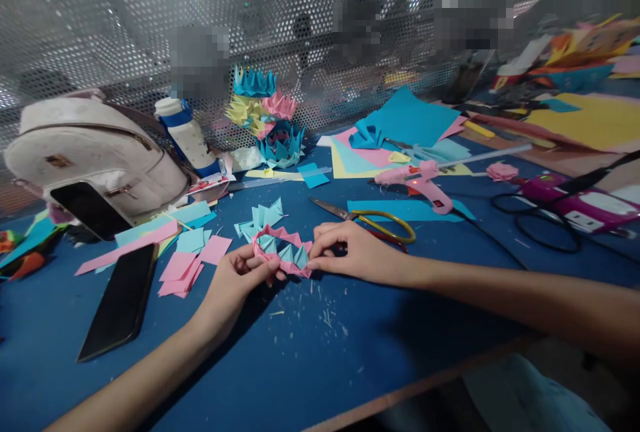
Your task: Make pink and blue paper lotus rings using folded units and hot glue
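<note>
Between my hands is a folded-paper ring (pixel 295 245), pink outside with light blue points inside. My left hand (pixel 240 272) pinches its left side, thumb in front. On the ring's right edge, the thumb and fingertips of my right hand (pixel 345 249) are closed. Just behind the ring lie light blue folded paper pieces (pixel 260 217); whether they are joined to it I cannot tell. Scissors with yellow handles (pixel 385 224) rest beyond my right hand. A pink glue gun (pixel 423 182) lies farther back, its cord trailing right.
Left of my hands are pink paper squares (pixel 183 272) and a black phone (pixel 120 299). A white backpack (pixel 90 145), a bottle (pixel 187 139) and stacked paper crowns (pixel 280 142) stand along the perforated metal screen (pixel 320 72). Coloured sheets (pixel 410 119) and a purple power strip (pixel 580 202) lie right.
</note>
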A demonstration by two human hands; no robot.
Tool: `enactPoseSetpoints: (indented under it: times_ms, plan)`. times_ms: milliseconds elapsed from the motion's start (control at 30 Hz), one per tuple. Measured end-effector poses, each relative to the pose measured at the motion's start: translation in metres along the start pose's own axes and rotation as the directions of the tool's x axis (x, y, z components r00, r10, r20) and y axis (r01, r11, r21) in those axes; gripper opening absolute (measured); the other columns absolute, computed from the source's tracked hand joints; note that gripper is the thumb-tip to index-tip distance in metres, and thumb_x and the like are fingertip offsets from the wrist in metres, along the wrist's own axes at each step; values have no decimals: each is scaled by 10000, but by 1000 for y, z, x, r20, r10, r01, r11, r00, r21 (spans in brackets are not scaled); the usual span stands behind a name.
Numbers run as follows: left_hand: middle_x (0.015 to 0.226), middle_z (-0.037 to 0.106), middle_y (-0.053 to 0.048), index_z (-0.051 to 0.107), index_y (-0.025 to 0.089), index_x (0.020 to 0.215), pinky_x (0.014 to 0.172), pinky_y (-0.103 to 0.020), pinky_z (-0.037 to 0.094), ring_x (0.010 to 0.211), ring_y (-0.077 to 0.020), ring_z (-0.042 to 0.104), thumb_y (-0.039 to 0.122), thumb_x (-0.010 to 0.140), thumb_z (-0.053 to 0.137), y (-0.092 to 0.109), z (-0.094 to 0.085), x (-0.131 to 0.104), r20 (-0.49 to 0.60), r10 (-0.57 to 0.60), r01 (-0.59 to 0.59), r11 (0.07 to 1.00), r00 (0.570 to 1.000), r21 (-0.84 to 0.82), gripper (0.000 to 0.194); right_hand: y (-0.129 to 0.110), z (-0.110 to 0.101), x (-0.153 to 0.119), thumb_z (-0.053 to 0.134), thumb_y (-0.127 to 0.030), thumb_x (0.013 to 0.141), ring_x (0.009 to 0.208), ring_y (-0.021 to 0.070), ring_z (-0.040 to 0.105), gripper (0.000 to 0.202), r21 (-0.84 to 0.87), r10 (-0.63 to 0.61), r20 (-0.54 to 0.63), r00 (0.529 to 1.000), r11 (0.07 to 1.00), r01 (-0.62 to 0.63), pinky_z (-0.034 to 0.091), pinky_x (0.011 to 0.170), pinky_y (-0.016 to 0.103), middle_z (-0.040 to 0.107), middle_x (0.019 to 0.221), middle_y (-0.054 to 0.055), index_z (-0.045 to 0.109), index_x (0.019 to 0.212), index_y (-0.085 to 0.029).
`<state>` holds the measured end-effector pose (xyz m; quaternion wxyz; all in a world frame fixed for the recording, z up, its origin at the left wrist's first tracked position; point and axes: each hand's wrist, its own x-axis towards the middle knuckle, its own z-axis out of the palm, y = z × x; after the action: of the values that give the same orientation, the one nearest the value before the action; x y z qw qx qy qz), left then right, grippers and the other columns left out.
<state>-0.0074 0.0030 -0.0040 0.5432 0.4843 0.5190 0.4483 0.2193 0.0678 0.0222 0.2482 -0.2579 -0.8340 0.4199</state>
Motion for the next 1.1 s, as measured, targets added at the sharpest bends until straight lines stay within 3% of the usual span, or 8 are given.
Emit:
enactPoseSetpoints:
  times_ms: [467, 567, 633, 700, 800, 900, 1000, 1100]
  plan:
    - [635, 697, -20, 634, 140, 749, 513, -184, 411, 517, -83, 534, 347, 837, 707, 4, 3, -4, -9, 14, -14, 999, 1000, 30, 237, 3, 5, 1, 701, -309, 824, 605, 80, 448, 184, 90, 13, -50, 999, 996, -8, 363, 571, 232, 513, 689, -21, 717, 748, -143]
    - [635, 704, -16, 640, 145, 743, 546, -194, 464, 553, -104, 600, 307, 828, 714, 4, 1, -7, -23, 90, -87, 990, 996, 107, 198, 7, 4, 1, 700, -264, 827, 622, 87, 463, 127, 24, -50, -63, 997, 998, 52, 372, 584, 228, 506, 682, -24, 722, 780, -148]
    - [694, 734, -31, 669, 146, 769, 607, -223, 520, 632, -138, 671, 251, 815, 721, 5, -2, -9, 15, 225, -223, 952, 974, 210, 126, 12, 1, 1, 681, -235, 847, 678, 104, 485, 88, -88, -194, -60, 979, 978, 189, 385, 625, 236, 522, 695, -14, 735, 829, -167]
    - [801, 762, -54, 691, 148, 820, 689, -263, 557, 735, -169, 713, 200, 834, 698, 6, -5, -11, 152, 422, -449, 833, 894, 323, 54, 17, -2, 1, 639, -226, 886, 728, 122, 486, 107, -242, -378, -15, 926, 900, 364, 373, 650, 248, 549, 726, 4, 743, 887, -199]
    - [880, 761, -93, 678, 135, 920, 691, -297, 556, 779, -185, 704, 207, 941, 571, 5, -8, -13, 477, 635, -793, 460, 608, 400, 131, 23, -3, 2, 557, -262, 951, 718, 138, 442, 180, -475, -556, 126, 822, 694, 542, 318, 633, 275, 574, 754, 18, 730, 909, -234]
    - [838, 743, -122, 646, 97, 947, 605, -319, 530, 701, -194, 648, 184, 1012, 399, 3, -7, -14, 694, 615, -909, 98, 375, 404, 270, 24, -2, 3, 494, -256, 985, 701, 148, 412, 245, -617, -634, 246, 733, 481, 623, 274, 612, 300, 588, 747, 14, 694, 848, -223]
    - [802, 728, -127, 637, 77, 879, 614, -344, 542, 675, -203, 623, 88, 996, 338, 4, -2, -19, 757, 580, -902, -84, 302, 424, 322, 21, -3, 3, 490, -211, 984, 695, 148, 415, 236, -661, -656, 308, 689, 374, 651, 247, 591, 309, 621, 763, 3, 664, 824, -211]
    - [764, 725, -120, 644, 80, 833, 591, -335, 550, 647, -204, 626, 73, 991, 294, 6, 2, -26, 763, 578, -873, -169, 287, 457, 385, 20, -6, 2, 512, -220, 971, 729, 146, 459, 175, -622, -602, 361, 713, 414, 665, 274, 603, 308, 664, 844, 3, 657, 873, -211]
